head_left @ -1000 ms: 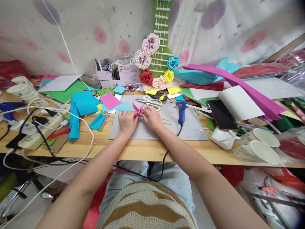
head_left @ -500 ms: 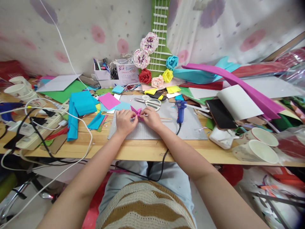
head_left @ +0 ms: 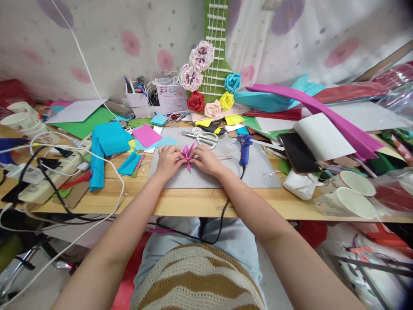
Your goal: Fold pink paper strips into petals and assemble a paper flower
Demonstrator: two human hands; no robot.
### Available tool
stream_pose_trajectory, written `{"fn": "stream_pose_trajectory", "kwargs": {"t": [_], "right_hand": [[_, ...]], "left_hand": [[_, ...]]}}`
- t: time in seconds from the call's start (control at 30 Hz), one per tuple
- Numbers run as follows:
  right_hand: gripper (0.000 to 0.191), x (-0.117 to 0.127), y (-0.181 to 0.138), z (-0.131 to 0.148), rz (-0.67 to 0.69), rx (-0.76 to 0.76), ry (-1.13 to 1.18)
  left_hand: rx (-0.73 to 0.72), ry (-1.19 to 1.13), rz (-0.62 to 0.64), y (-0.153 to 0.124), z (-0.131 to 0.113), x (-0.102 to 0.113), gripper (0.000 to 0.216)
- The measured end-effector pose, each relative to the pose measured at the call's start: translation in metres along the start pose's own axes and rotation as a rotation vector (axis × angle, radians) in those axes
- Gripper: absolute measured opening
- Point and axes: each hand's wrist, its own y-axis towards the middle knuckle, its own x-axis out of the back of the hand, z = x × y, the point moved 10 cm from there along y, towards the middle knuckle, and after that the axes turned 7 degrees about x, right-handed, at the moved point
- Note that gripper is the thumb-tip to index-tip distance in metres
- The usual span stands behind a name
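Note:
A small magenta paper flower (head_left: pixel 188 151) with pointed petals is held just over the grey cutting mat (head_left: pixel 200 177). From its left side my left hand (head_left: pixel 170 162) pinches it between thumb and fingers. My right hand (head_left: pixel 205 159) grips the other side, its fingertips close to those of the left. A thin wooden stick (head_left: pixel 225 155) lies to the right of my right hand. Behind the hands are scissors (head_left: pixel 204 137) with pale handles. A blue glue gun (head_left: pixel 245 150) rests on the mat's right part.
Blue paper (head_left: pixel 111 140) and a magenta square (head_left: pixel 147 135) lie left of the mat. A power strip (head_left: pixel 54 174) with tangled cables sits farther left. On the right are a phone (head_left: pixel 298 151) and paper cups (head_left: pixel 355 202). Crepe flowers (head_left: pixel 195 101) stand behind, by a green guitar shape (head_left: pixel 217 51).
The magenta flower has turned in my fingers, and more of its petals now show, fanned up and down. Both hands stay in nearly the same place; the view has shifted slightly.

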Motion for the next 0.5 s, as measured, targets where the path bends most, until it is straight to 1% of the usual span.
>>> {"fn": "stream_pose_trajectory", "kwargs": {"t": [0.1,0.2,0.5], "right_hand": [[0.010,-0.0005,-0.0007,-0.0006,0.002,-0.007,-0.004],[0.011,-0.0011,-0.0009,-0.0034,-0.007,-0.031,-0.012],[0.011,-0.0022,0.0015,-0.0032,0.010,-0.011,-0.017]], "left_hand": [[-0.058,0.021,0.000,-0.0013,-0.0048,-0.0003,0.018],[-0.091,0.039,0.007,-0.0020,-0.0071,-0.0012,0.019],[-0.027,0.061,0.058,-0.0006,-0.0047,-0.0007,0.018]]}}
